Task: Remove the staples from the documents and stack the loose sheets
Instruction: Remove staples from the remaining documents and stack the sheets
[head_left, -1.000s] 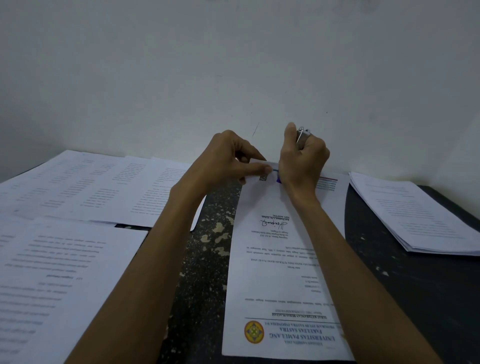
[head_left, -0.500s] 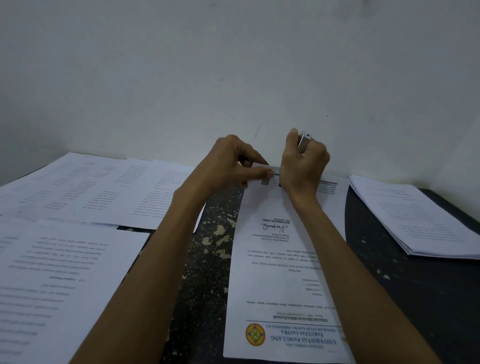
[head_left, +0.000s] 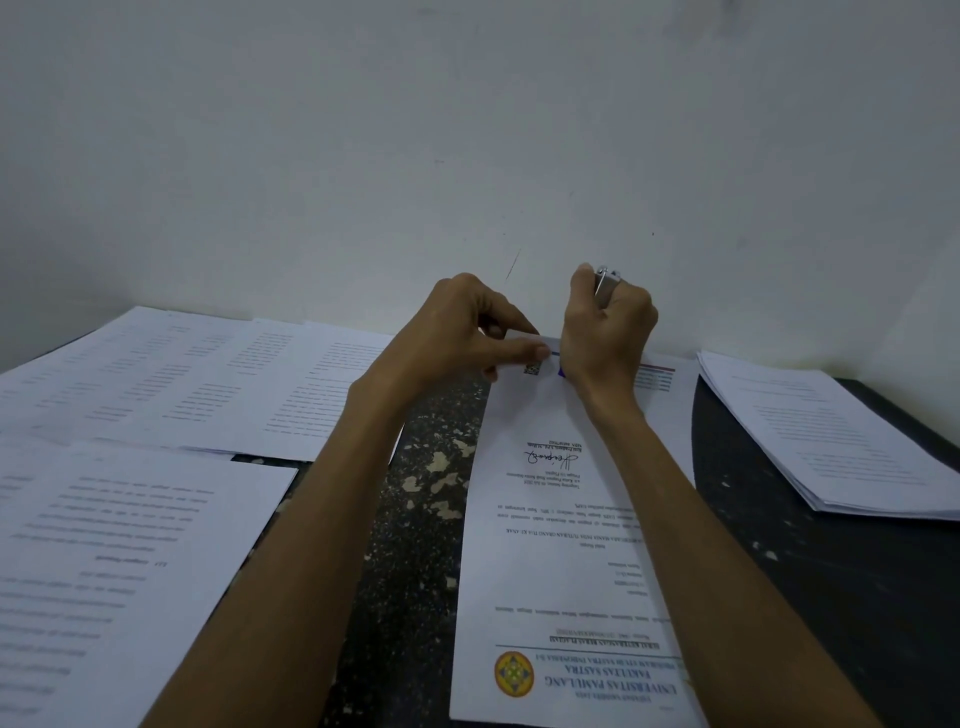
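Note:
A stapled document (head_left: 550, 530) with a university letterhead lies upside down to me on the dark table (head_left: 831, 597). My left hand (head_left: 457, 332) pinches its far left corner. My right hand (head_left: 608, 332) grips a metal staple remover (head_left: 605, 283) upright, with the tool's lower end at the far edge of the document, hidden behind my fist. The staple itself is not visible.
A stack of sheets (head_left: 831, 431) lies at the right. Several printed pages (head_left: 182, 384) are spread at the far left, with another page (head_left: 104, 571) nearer to me. A white wall (head_left: 467, 130) rises right behind the table's far edge.
Both hands stay at the document's far edge with only slight shifts. The grip on the remover and the pinch on the corner are the same.

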